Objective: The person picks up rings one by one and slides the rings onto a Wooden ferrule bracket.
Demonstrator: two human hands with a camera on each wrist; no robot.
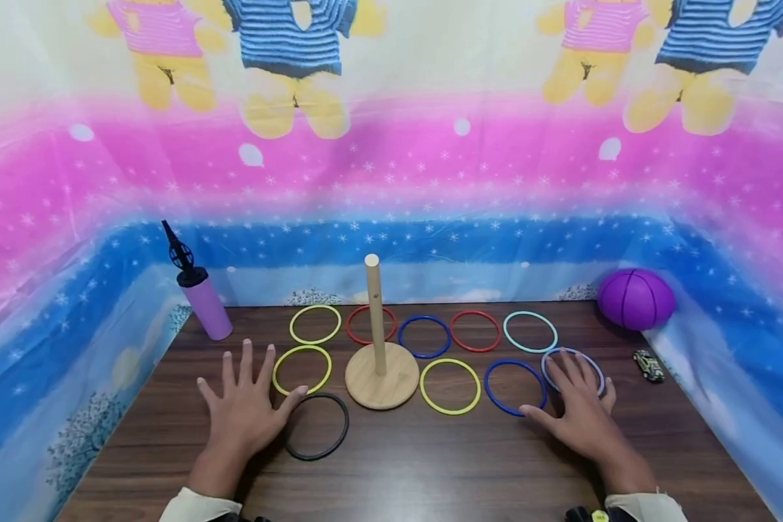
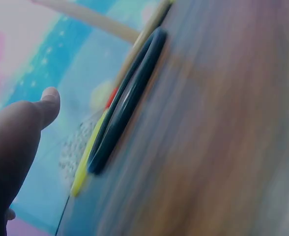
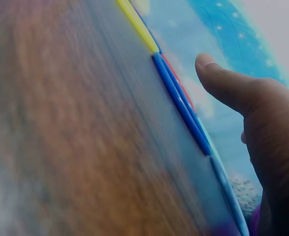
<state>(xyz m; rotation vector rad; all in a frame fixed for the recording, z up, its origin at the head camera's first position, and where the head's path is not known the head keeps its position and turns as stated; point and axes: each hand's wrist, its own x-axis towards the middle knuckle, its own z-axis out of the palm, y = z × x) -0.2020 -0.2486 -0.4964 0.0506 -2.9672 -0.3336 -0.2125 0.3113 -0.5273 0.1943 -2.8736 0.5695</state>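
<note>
My left hand (image 1: 244, 406) is spread above the table's left side, thumb near the black ring (image 1: 317, 458) and a yellow ring (image 1: 275, 370). In the left wrist view the thumb is apart from the black ring (image 2: 125, 113). My right hand (image 1: 581, 413) hovers with spread fingers over the lavender ring (image 1: 602, 377), its thumb near a blue ring (image 1: 487, 391). The right wrist view shows that thumb apart from the blue ring (image 3: 184, 110). Neither hand holds anything. Between the hands a wooden peg (image 1: 375, 319) stands upright on a round base (image 1: 378, 395).
Behind lie another yellow ring (image 1: 315, 307), two red rings, a blue ring (image 1: 424, 317) and a mint ring (image 1: 530, 314); one more yellow ring (image 1: 450, 413) is right of the base. A purple pump (image 1: 206, 308) stands back left. A purple ball (image 1: 636, 299) and toy car (image 1: 648, 366) are right.
</note>
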